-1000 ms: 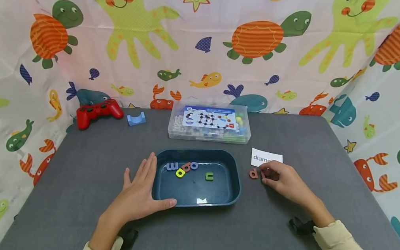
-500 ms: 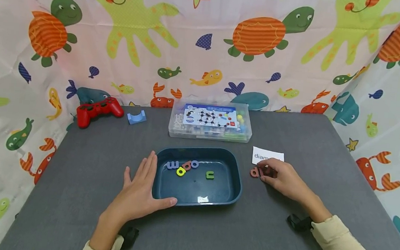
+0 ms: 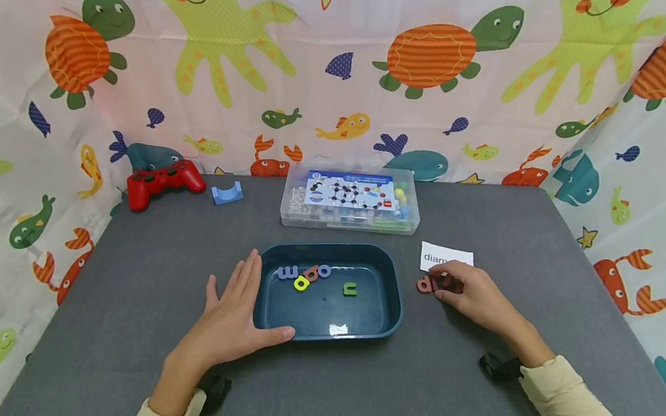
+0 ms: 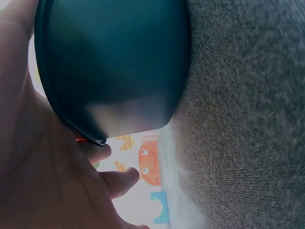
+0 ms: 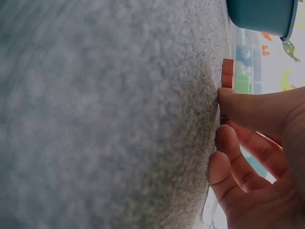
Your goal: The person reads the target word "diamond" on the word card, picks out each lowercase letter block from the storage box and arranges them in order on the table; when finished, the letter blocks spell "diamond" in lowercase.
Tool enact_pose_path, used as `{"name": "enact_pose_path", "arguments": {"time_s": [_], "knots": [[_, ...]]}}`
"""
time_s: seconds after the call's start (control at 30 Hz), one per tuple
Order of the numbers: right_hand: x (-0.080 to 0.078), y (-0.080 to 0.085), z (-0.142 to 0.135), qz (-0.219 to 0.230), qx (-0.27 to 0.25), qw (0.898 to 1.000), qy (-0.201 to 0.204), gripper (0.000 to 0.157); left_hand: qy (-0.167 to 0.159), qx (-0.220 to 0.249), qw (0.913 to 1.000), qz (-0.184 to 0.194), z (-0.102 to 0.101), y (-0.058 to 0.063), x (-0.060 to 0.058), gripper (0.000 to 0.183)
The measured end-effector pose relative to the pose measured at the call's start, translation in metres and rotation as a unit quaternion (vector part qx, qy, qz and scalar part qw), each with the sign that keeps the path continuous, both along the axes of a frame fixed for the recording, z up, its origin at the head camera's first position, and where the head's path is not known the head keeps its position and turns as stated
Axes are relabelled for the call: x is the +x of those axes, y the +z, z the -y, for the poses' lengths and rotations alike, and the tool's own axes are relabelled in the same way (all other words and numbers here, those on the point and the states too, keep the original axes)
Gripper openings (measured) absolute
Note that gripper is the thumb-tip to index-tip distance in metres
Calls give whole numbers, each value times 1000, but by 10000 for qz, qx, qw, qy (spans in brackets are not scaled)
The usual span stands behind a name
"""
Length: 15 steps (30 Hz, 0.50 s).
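Note:
My left hand [image 3: 226, 323] rests against the left side of a dark blue tray [image 3: 353, 322], its fingers straight along the rim and the thumb at the front edge. Inside the tray lie a purple m [image 3: 288, 272], a yellow letter [image 3: 301, 284], a reddish-brown letter [image 3: 311, 273], a purple o [image 3: 324, 271] and a green n [image 3: 349, 289]. Right of the tray, my right hand [image 3: 479, 303] pinches a narrow reddish-brown letter [image 3: 435, 284] on the table, mostly hidden by the fingers. Close beside it sits a reddish-brown d [image 3: 424, 285].
Just behind my right hand lies a white card [image 3: 447, 252], its printed word partly covered, with "diam" readable. A clear plastic box [image 3: 350, 219] of model parts stands at the back. A red game controller [image 3: 165, 183] and a light blue piece [image 3: 227, 193] lie back left.
My right hand has shifted slightly left, bringing the narrow letter up close to the d. The left hand stays on the tray. The view has tilted slightly.

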State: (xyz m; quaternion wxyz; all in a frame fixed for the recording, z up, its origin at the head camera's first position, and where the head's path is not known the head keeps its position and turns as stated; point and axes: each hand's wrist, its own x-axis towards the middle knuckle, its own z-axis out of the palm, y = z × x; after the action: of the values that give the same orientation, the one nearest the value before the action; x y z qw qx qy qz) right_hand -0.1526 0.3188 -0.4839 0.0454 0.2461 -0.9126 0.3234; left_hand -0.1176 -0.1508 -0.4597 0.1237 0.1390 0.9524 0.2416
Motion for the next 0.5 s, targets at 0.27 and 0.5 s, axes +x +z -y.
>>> {"name": "enact_pose_path", "arguments": {"time_s": [0.27,0.5], "knots": [[0,0,0,48,-16,10000,27,36,-17,36,10000,22,0,0,0,138],[-1,0,-1,26,-36,9999,103,38,-17,26,10000,56,1,2,0,138]]}}
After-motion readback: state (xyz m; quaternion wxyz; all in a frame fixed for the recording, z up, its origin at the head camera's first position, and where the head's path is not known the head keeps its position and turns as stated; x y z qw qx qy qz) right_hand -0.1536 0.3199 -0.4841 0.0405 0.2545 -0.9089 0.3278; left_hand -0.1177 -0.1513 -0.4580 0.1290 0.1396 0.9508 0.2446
